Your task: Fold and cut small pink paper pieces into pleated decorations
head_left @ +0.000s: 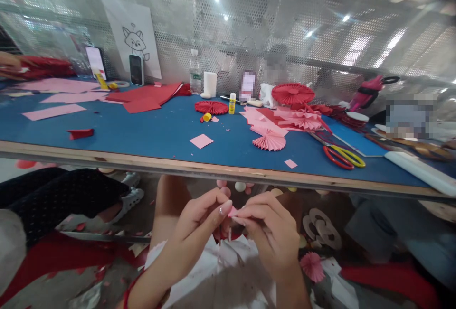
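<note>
In front of the table edge, over my lap, a small piece of pink paper is pinched between my two hands. My left hand grips it with thumb and index finger. From the other side, the closed fingertips of my right hand press on the same piece. Most of the paper is hidden by the fingers. On the table beyond lie a pink paper square, a pleated pink paper fan and a smaller pink scrap.
A glue stick stands beside a red pleated rosette. Red-and-yellow scissors lie at the right near a white roll. Red paper sheets, phones and a water bottle line the back. Another person's legs are at left.
</note>
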`<state>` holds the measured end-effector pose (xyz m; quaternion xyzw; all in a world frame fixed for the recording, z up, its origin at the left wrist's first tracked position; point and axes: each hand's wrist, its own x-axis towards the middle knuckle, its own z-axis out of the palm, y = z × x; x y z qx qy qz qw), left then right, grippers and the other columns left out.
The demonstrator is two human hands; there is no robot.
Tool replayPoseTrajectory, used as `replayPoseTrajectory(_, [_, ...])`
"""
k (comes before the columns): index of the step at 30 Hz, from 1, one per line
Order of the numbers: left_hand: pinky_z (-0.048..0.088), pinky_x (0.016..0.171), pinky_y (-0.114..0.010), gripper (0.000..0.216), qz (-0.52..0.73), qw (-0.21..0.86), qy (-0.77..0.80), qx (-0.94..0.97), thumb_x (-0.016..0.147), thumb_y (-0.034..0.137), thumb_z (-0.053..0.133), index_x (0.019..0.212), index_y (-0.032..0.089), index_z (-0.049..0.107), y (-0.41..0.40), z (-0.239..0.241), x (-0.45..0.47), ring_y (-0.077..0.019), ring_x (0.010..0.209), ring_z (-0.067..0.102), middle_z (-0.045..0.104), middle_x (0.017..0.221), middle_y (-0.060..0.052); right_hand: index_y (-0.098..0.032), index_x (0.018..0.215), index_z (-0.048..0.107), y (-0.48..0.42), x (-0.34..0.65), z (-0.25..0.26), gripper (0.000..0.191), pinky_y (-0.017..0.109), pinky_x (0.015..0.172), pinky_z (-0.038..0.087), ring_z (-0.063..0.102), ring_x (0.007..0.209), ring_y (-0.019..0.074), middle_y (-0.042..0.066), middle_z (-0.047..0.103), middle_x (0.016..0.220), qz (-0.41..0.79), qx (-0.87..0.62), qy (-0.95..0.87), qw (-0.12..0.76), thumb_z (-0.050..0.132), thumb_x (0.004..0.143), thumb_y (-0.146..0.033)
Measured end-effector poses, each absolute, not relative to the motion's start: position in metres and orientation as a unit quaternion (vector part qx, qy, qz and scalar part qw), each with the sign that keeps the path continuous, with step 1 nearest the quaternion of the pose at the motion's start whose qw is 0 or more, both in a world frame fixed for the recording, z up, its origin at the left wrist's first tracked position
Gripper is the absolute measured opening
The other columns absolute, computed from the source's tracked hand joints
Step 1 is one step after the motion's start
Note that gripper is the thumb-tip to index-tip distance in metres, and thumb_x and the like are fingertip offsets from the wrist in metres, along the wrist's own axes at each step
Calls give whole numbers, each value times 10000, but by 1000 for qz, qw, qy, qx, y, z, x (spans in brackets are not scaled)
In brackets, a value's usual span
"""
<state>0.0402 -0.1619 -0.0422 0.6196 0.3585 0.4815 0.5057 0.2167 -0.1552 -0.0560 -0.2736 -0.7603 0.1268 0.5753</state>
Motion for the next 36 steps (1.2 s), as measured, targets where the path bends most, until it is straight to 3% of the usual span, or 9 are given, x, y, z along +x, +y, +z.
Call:
replayPoseTrajectory(6, [430,563,-160,302,504,445,371,641,1023,342,530,791,175,628,-163,-44,41,-82,597,533,578,663,26,-180,991,688,-156,216,-56,191,214,805,505,609,811,95,2,669,888,87,-271,-760,585,614,925,-16])
replayPoseTrajectory(17, [452,552,-131,193,505,522,342,596,942,315,668,836,170,738,-160,-38,40,-79,592,579,647,658,2,-174,977,709,-156,219,-56,210,240,738,513,632,779,119,22,688,876,75,-256,-759,594,632,898,4])
replayPoseTrajectory(24, [483,448,-148,158,463,675,312,482,759,316,856,798,169,810,-151,-41,39,-80,455,573,704,617,-28,-182,954,726,-157,224,-55,175,234,693,517,644,730,116,14,706,837,95,-231,-767,591,675,892,-26])
replayPoseTrajectory(36, [484,459,-112,147,460,711,298,440,732,287,879,741,151,826,-148,-44,36,-58,455,586,742,621,-48,-195,1006,718,-157,223,-56,202,246,675,523,636,733,112,16,721,852,64,-235,-775,583,608,939,-39])
